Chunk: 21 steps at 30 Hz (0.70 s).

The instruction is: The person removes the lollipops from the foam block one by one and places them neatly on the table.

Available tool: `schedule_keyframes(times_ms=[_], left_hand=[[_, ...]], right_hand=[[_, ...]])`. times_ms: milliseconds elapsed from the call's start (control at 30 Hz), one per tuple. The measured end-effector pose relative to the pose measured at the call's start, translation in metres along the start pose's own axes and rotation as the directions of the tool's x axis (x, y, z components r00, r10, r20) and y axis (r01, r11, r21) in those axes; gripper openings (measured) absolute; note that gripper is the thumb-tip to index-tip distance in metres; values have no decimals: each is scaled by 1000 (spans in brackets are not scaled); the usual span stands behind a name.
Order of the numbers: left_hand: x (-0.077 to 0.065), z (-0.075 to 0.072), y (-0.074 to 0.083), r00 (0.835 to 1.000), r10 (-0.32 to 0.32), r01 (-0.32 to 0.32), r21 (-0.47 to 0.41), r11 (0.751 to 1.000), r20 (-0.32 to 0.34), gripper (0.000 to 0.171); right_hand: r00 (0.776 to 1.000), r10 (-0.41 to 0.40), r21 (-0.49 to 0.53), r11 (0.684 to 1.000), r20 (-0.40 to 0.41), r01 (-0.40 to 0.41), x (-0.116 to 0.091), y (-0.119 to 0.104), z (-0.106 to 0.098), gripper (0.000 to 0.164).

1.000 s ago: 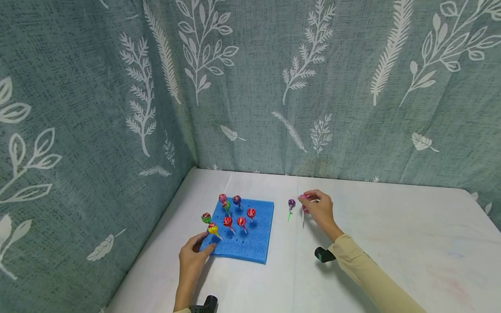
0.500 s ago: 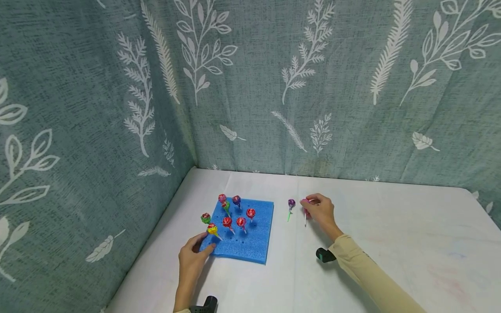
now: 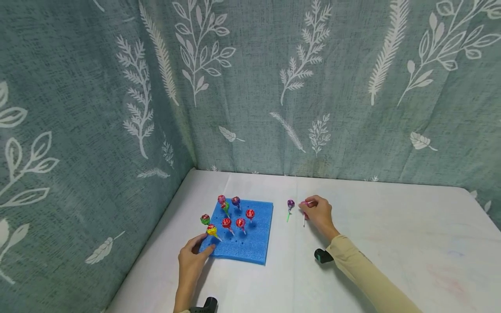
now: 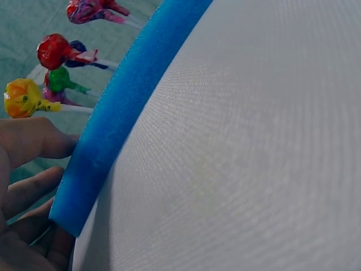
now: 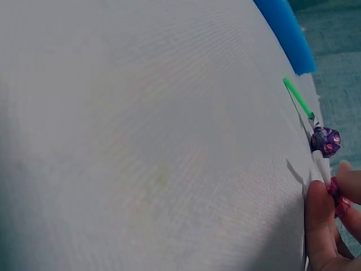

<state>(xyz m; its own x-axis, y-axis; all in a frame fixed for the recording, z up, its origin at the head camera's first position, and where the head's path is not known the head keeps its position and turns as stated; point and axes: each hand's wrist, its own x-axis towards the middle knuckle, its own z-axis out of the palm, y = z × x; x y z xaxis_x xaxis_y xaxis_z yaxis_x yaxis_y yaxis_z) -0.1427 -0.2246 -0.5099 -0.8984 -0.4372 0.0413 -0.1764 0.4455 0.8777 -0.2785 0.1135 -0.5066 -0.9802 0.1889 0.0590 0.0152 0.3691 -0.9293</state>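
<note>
A blue foam board (image 3: 250, 250) lies on the table with several wrapped lollipops stuck upright or tilted in it, among them a yellow one (image 3: 212, 230) near the front left. My left hand (image 3: 192, 258) holds the board's near left corner, thumb on one edge and fingers on the other; in the left wrist view fingers (image 4: 34, 192) lie against the foam's side. Right of the board, my right hand (image 3: 318, 215) pinches a pink-red lollipop (image 5: 340, 197) by its wrapped head, its white stick pointing down toward me. Beside it lies a purple lollipop (image 3: 290, 203) with a green stick.
The white table (image 3: 391, 234) reaches back to a green leaf-patterned curtain (image 3: 250, 108), which also hangs along the left side. Small holes dot the board among the lollipops. A black wrist camera (image 3: 322, 255) sits at the right sleeve.
My right hand, with the pink-red lollipop, has come down slightly, lower and nearer the table. The left hand stays at the foam board's corner.
</note>
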Motion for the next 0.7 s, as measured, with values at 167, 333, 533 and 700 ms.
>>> schedule_keyframes(times_ms=[167,333,533,700], left_hand=[[0,-2,-2,1000,-13,13,-7,1000,13,43],[1,-1,-2,1000,-13,13,-14,1000,20,44],[2,0,-1,1000,-20,20,-8,1000,7,44],[3,2,-1,1000,-18,18,-10,1000,5,44]], right_hand=[[999,-40,-100,994,-7,40,-2,1,1,24],[998,-54,-132,990,-25,50,-3,3,3,25],[998,-65,-87,994,-21,63,-2,3,6,23],[997,-74,-63,995,-12,73,0,2,5,23]])
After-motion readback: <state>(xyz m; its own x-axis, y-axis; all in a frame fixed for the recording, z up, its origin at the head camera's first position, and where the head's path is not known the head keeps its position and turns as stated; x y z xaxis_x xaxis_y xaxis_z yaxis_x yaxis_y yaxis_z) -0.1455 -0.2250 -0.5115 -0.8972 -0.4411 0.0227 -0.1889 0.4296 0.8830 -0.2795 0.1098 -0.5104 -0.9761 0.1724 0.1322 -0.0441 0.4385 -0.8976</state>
